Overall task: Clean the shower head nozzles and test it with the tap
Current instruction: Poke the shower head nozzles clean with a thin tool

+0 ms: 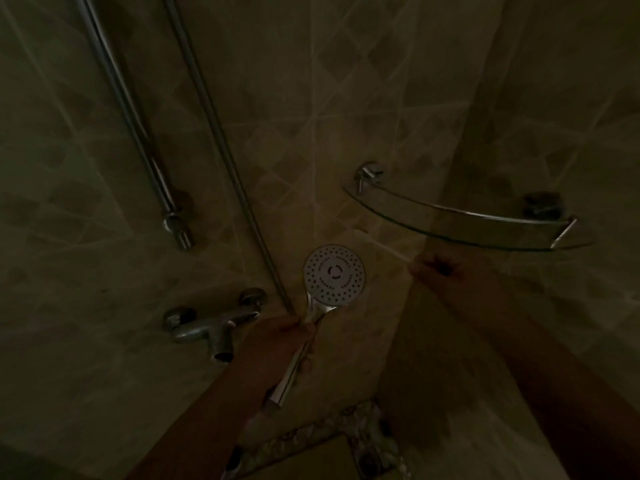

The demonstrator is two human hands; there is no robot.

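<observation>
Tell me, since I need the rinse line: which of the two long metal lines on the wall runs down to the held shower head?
The thinner right one, the shower hose: it reaches the left hand gripping the shower head. The thicker slide rail ends above the tap.

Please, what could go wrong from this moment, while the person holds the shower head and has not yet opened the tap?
1. The nozzle face of the shower head points toward the camera, so opening the tap may spray the person.
2. The left hand grips only the handle; water pressure might twist it.
3. The scene is dim, so blocked nozzles may be missed.
</observation>
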